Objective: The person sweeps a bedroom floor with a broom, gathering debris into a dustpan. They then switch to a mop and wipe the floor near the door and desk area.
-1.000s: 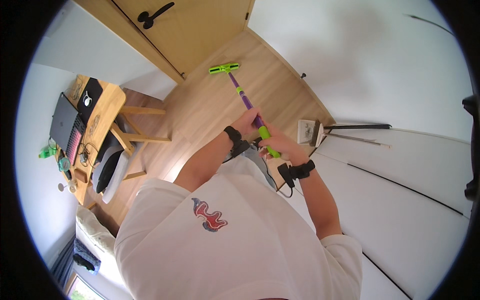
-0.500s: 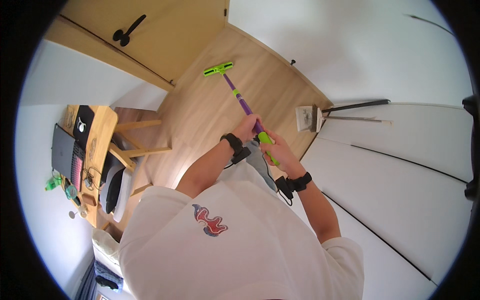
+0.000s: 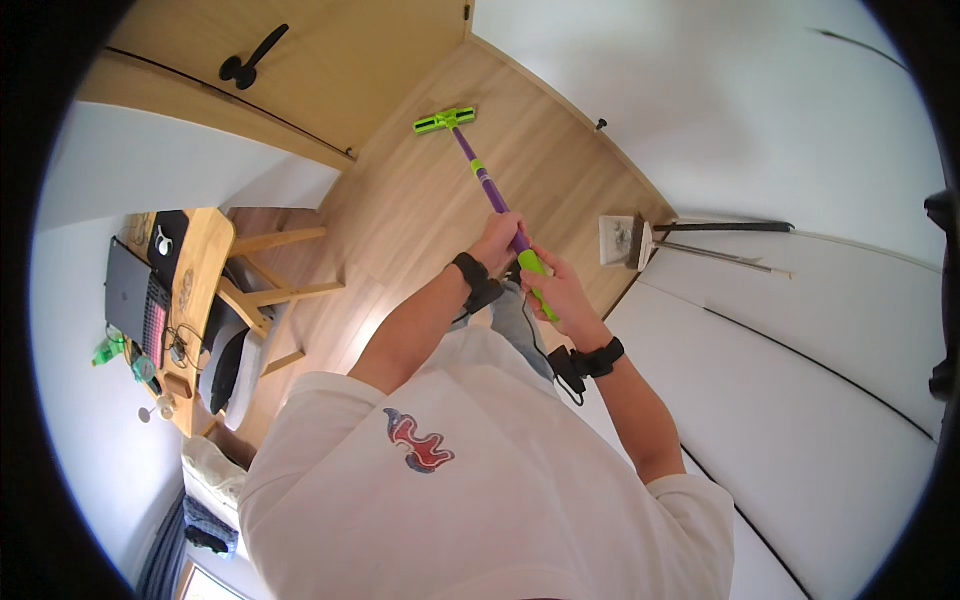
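A mop (image 3: 487, 187) with a purple pole and bright green parts slants away from me across the wood floor. Its flat green head (image 3: 445, 121) rests on the boards near the door. My left hand (image 3: 497, 241) is wrapped around the purple pole, just above the green grip. Closer to my body, my right hand (image 3: 562, 293) closes on the green grip at the pole's upper end. Both wrists carry black straps with small boxes and cables.
A wooden door (image 3: 330, 60) with a black handle stands ahead. At left is a desk (image 3: 212, 235) with a laptop (image 3: 130, 290) and a chair (image 3: 240, 385). A dustpan (image 3: 617, 240) and broom lean by the white wall at right. A small doorstop (image 3: 601, 125) sits at the skirting.
The mop head has shifted slightly forward and to the right and has turned a little. Both hands have moved slightly forward with the pole, still gripping it.
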Motion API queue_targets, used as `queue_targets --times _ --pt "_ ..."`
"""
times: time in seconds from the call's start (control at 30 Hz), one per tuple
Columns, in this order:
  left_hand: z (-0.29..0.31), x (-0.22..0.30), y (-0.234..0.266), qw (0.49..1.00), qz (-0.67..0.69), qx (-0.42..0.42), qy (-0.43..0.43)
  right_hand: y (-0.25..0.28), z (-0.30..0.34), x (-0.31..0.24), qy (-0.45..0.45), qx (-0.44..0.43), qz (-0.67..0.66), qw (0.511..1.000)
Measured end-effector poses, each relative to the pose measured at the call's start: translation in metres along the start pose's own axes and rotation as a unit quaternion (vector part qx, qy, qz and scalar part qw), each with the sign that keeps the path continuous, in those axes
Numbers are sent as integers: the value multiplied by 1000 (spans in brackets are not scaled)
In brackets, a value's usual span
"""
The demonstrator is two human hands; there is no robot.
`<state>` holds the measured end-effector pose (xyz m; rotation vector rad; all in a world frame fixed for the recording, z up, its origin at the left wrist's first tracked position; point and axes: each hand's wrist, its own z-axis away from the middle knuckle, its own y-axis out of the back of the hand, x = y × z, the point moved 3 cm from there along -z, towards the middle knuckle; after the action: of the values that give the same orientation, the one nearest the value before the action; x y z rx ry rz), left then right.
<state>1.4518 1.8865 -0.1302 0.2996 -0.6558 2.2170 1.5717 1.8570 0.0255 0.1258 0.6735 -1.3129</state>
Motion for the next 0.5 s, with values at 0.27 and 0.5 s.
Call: queue_targets --times 0.27,0.5 --pt "-35 -3 31 997 -54 53 -10 -6 -48 32 56 -7 54 997" --pt "-78 24 23 995 -72 53 -37 10 -94 12 52 -35 70 996"
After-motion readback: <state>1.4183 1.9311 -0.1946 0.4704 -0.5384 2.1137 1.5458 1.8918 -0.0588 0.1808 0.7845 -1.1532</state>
